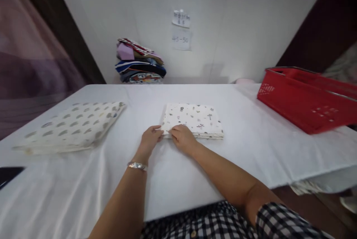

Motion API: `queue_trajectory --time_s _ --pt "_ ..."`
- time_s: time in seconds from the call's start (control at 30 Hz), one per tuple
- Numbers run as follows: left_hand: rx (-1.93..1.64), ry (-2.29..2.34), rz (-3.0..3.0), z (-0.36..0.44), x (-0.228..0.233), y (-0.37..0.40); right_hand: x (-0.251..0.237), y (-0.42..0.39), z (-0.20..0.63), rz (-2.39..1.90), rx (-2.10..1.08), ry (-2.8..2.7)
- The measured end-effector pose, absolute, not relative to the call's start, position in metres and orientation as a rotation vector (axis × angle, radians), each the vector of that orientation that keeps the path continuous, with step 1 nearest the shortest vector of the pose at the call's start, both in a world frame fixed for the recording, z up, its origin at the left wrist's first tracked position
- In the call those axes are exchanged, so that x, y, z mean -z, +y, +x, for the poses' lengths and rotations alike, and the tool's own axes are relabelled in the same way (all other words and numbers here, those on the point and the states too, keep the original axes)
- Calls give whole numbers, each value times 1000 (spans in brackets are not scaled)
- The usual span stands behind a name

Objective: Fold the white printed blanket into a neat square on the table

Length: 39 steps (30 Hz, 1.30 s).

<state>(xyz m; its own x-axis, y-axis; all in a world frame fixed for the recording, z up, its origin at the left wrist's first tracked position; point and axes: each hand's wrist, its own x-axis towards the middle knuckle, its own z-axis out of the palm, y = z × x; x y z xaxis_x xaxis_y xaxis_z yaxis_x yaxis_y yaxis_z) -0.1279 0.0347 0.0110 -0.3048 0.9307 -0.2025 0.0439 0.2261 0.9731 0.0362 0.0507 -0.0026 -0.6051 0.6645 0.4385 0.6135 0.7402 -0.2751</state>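
Note:
A white cloth (195,118) with a small print of leaves and dark figures lies folded into a flat rectangle in the middle of the table. Its layered edge faces me. My left hand (150,138), with a silver bracelet at the wrist, pinches the near left corner. Close beside it, my right hand (183,138) has its fingers curled on the near edge, pinching the cloth there. The fingertips of both hands are partly hidden. Left of my hands lies another folded white cloth (80,123) with grey cloud-like shapes.
The table (240,164) has a white cover. A red basket (304,101) stands at the right side. At the back, a stack of folded fabrics (141,64) rises against the wall. Paper notes (181,40) hang there. A dark flat object (9,175) lies at the left edge.

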Motion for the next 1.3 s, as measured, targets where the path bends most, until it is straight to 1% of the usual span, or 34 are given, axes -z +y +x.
queue_trajectory --time_s 0.13,0.23,0.37,0.5,0.6,0.67,0.83,1.07,1.3 --pt "-1197 1628 964 -128 -12 35 -2 38 78 -1052 -119 -2331" --pt "-1198 1634 962 -127 -14 35 -1 23 125 -1142 -104 -2258" --pt "-1202 1647 967 -125 -14 36 6 5 194 -1362 -13 -2040" --pt "-1211 1646 986 -123 -13 36 15 -8 239 -1558 -98 -1777" --pt "-1213 1668 1003 -122 -13 35 17 -13 245 -1586 -232 -1689" --pt "-1223 1670 1009 -121 -14 33 17 -14 238 -1567 -268 -1703" --pt "-1229 1656 999 -120 -16 31 16 -7 219 -1628 -246 -1765" --pt "-1220 1639 1010 -123 -10 35 13 6 212 -1744 -176 -1831" --pt "-1218 1625 1025 -123 -6 36 10 3 211 -1680 -305 -1697"
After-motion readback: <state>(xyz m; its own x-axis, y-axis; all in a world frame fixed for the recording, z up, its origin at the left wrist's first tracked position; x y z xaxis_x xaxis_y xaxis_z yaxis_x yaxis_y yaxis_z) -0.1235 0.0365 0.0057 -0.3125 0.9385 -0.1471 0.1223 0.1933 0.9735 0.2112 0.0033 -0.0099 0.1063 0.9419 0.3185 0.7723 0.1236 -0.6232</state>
